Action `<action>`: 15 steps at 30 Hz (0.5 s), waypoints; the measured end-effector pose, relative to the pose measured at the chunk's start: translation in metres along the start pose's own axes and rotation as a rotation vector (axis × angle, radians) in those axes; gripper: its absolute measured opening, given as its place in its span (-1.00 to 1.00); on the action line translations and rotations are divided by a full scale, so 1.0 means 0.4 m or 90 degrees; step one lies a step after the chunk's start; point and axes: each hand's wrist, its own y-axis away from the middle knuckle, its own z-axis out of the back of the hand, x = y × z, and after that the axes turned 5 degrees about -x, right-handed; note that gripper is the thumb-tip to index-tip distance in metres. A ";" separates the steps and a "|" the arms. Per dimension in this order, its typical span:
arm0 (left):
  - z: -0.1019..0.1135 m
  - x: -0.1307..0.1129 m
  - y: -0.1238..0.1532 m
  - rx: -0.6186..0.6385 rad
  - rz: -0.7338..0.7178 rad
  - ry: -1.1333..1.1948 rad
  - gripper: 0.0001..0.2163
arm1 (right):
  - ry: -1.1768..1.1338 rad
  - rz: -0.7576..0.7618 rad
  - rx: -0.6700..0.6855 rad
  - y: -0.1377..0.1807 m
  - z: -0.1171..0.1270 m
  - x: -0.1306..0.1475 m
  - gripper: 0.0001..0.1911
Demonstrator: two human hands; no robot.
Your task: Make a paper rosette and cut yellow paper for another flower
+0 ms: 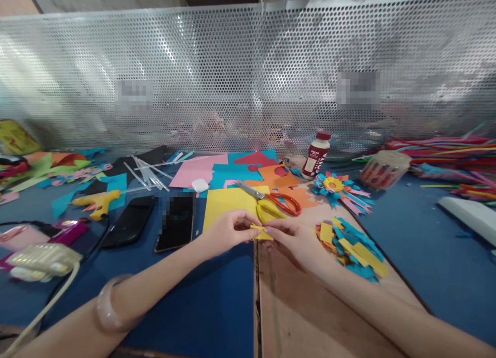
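Observation:
Between my two hands is a small yellow paper piece, pinched from both sides above the seam of the table. My left hand grips its left end with thumb and fingers. On the other end, the thumb and fingers of my right hand are closed, partly hiding the paper. Just beyond my hands lie scissors with red and yellow handles, resting on a yellow sheet. To the right of my right hand is a pile of blue, yellow and orange paper strips.
A paper flower, a bottle and a tape roll stand back right. Coloured sheets lie ahead. Leftward are two phones, a yellow glue gun, glue sticks and a power strip. A perforated metal panel closes the back.

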 end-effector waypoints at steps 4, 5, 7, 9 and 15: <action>0.000 0.005 -0.001 0.005 -0.006 0.010 -0.76 | 0.039 0.006 -0.034 0.003 -0.002 0.007 -0.79; 0.000 0.004 -0.001 0.006 -0.003 0.016 -0.76 | 0.047 0.009 -0.037 0.003 -0.001 0.006 -0.79; -0.002 0.002 -0.001 0.013 0.013 0.033 -0.75 | 0.061 0.020 -0.039 0.003 0.001 0.004 -0.79; -0.005 0.000 0.000 0.023 0.030 0.053 -0.74 | 0.087 0.034 -0.032 0.005 0.002 0.004 -0.77; -0.007 0.003 -0.002 0.015 0.030 0.059 -0.76 | 0.154 0.069 -0.023 0.011 0.001 0.010 -0.77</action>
